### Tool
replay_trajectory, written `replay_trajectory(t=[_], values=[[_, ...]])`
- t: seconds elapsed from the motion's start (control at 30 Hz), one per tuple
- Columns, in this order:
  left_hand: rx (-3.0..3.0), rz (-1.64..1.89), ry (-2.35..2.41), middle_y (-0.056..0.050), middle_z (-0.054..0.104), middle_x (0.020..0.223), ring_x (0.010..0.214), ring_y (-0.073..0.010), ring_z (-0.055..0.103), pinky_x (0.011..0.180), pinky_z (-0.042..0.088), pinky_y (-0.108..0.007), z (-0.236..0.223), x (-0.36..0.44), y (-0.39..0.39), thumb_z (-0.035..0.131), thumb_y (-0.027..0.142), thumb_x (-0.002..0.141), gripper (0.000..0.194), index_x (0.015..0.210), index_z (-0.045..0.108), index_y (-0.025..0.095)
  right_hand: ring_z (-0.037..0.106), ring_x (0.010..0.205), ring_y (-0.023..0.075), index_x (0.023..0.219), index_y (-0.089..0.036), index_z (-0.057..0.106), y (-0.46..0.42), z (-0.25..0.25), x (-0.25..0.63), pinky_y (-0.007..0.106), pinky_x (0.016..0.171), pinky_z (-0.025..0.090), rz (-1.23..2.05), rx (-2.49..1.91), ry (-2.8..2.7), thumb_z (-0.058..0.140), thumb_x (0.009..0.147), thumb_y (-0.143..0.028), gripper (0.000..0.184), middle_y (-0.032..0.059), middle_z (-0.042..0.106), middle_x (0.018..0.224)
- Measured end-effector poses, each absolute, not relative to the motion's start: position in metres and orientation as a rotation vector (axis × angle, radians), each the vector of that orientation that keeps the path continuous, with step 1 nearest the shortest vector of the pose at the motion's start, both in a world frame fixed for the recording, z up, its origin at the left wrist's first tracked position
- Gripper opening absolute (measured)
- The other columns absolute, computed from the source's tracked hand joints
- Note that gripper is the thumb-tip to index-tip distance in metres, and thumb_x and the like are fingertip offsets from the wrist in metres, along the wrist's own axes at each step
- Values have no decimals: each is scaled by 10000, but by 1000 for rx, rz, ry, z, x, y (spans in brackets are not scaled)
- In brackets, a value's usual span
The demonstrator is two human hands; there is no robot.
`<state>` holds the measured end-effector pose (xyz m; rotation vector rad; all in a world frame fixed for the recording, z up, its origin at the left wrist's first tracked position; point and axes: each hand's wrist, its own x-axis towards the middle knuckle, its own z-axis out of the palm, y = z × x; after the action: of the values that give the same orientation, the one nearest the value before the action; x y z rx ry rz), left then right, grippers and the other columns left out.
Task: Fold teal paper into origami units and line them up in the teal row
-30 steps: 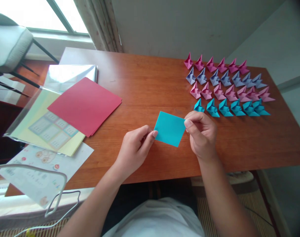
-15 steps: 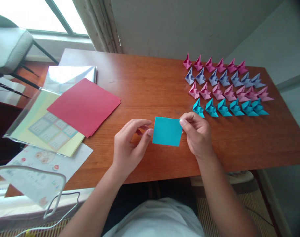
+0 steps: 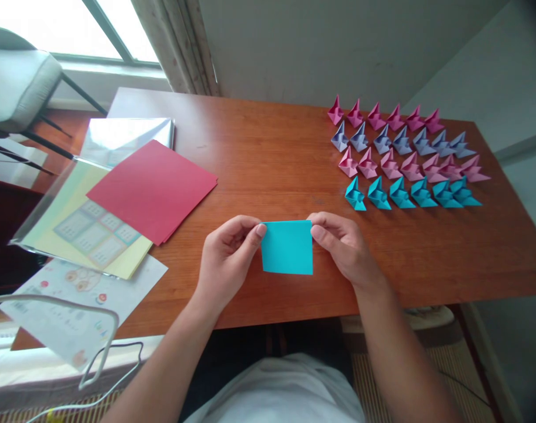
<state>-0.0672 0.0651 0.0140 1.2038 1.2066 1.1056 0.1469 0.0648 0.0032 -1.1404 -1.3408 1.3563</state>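
A small, nearly square piece of turquoise paper [image 3: 288, 249] is held up between my two hands, above the table near its front edge. My left hand [image 3: 228, 252] pinches its upper left corner between thumb and fingers. At the upper right corner, my right hand [image 3: 342, 244] grips the paper the same way. The fingertips behind the paper are hidden. Beyond my right hand stand folded turquoise paper pieces [image 3: 400, 192] in a row, with rows of pink [image 3: 411, 167], lavender [image 3: 401, 141] and magenta [image 3: 395, 118] ones behind.
Red paper sheets [image 3: 153, 188] lie left of my hands, over a clear sleeve of yellow paper [image 3: 127, 264]. A printed white sheet [image 3: 136, 288] is below them. The wooden table [image 3: 250, 158] ends close to my body. A chair [image 3: 21, 88] stands far left.
My left hand, open beside the paper before, now pinches its left corner. The paper has shifted slightly left and nearer to me, and my right hand has moved with it.
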Motion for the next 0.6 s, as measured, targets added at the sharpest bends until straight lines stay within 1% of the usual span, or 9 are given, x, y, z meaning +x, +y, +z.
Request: replay_trajectory(t=[0.1, 0.17, 0.3, 0.43, 0.6], values=[[1181, 1103, 1215, 18, 556, 652, 601, -96, 471, 532, 392, -205, 16, -66, 66, 731, 356, 902, 230, 779, 679, 170, 520, 728, 159, 772, -228, 641, 66, 1, 147, 289, 671, 451, 1359, -1135, -1343, 595, 976, -507, 349, 0, 564, 760], [1172, 1094, 1204, 18, 553, 652, 602, -98, 470, 534, 393, -207, 16, -66, 66, 731, 367, 901, 237, 779, 676, 171, 530, 729, 159, 768, -225, 636, 66, 0, 146, 293, 685, 452, 1367, -1109, -1329, 565, 995, -498, 362, -1, 573, 758], [1158, 1083, 1169, 21, 548, 664, 611, -93, 463, 537, 384, -201, 14, -66, 65, 729, 372, 905, 240, 786, 666, 173, 565, 763, 153, 810, -227, 666, 67, 1, 147, 273, 701, 466, 1366, -1111, -1351, 596, 994, -429, 282, -5, 612, 786], [1149, 1074, 1158, 23, 545, 683, 625, -87, 463, 541, 378, -194, 14, -67, 63, 723, 365, 914, 240, 789, 655, 172, 586, 759, 149, 841, -236, 692, 67, 2, 147, 260, 691, 476, 1282, -1167, -1364, 624, 974, -383, 210, -13, 637, 787], [1233, 1053, 1134, 13, 574, 709, 637, -91, 502, 554, 414, -194, 12, -66, 62, 709, 342, 926, 203, 829, 662, 170, 570, 721, 148, 806, -215, 662, 69, 0, 146, 260, 651, 464, 1190, -1282, -1381, 614, 958, -373, 224, -9, 616, 759]])
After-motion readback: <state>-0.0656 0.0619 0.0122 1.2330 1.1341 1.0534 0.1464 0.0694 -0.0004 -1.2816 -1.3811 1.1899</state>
